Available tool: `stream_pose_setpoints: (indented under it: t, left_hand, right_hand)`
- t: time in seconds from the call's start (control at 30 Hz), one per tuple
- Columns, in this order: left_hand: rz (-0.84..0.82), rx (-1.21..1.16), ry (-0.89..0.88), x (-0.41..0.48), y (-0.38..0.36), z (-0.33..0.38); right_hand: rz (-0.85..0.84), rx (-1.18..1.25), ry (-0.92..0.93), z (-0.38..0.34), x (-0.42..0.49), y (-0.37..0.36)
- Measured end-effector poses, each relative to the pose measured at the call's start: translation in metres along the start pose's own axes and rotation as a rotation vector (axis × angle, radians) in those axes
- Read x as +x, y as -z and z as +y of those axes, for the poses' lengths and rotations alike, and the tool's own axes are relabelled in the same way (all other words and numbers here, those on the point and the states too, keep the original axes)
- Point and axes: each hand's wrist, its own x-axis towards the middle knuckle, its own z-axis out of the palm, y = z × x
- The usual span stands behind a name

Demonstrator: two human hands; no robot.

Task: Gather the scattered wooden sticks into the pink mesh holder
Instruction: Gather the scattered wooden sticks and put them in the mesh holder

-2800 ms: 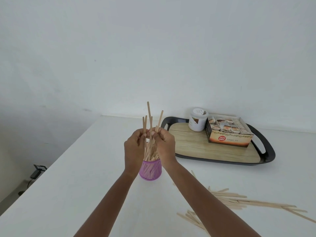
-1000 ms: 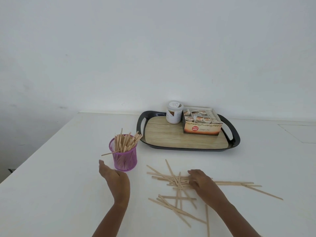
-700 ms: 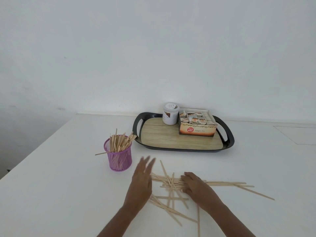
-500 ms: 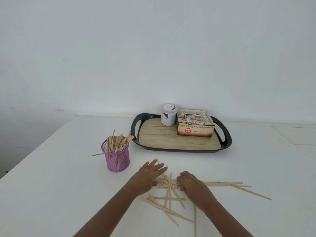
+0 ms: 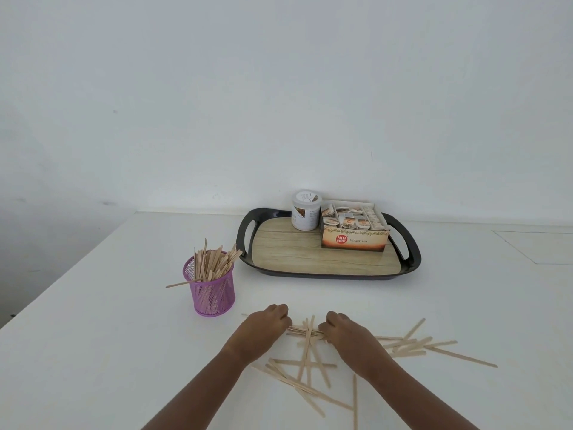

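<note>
The scene is lit brightly by soft, diffuse light. Only faint shadows are cast where the left hand (image 5: 263, 328) and right hand (image 5: 347, 333) grip the sticks (image 5: 305, 330). Beyond the grip a thin dark shadow is seen under the tray (image 5: 245, 243); far left, the wall is dimmed to grey. Fine detail is slightly softened.

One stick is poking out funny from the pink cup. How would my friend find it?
Find the black tray at the back of the white table; left of it stands the pink mesh holder full of wooden sticks. Most stand upright or lean, but one stick juts out leftward near the rim, almost flat.
</note>
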Motion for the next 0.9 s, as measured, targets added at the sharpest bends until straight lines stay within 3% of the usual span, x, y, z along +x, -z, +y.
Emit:
stream_pose_setpoints:
  t: [0.07,0.3,0.53,0.77,0.9]
  left_hand:
    - [-0.067,0.079,-0.034,-0.004,0.008,0.003]
    - [-0.019,0.183,0.011,-0.005,0.011,0.01]
    - [0.05,0.124,0.11,-0.01,0.02,0.0]
    - [0.218,-0.266,0.242,-0.015,0.025,-0.012]
    - [0.363,-0.597,0.424,-0.009,0.03,-0.014]
  right_hand:
    - [-0.009,-0.024,0.013,0.0,-0.001,0.0]
    - [-0.05,-0.101,0.051,-0.003,0.0,-0.003]
    - [0.024,-0.028,-0.098,0.001,0.0,-0.007]
    - [0.099,0.056,-0.116,0.005,0.003,-0.002]
    - [0.229,0.115,-0.096,0.006,0.006,0.008]
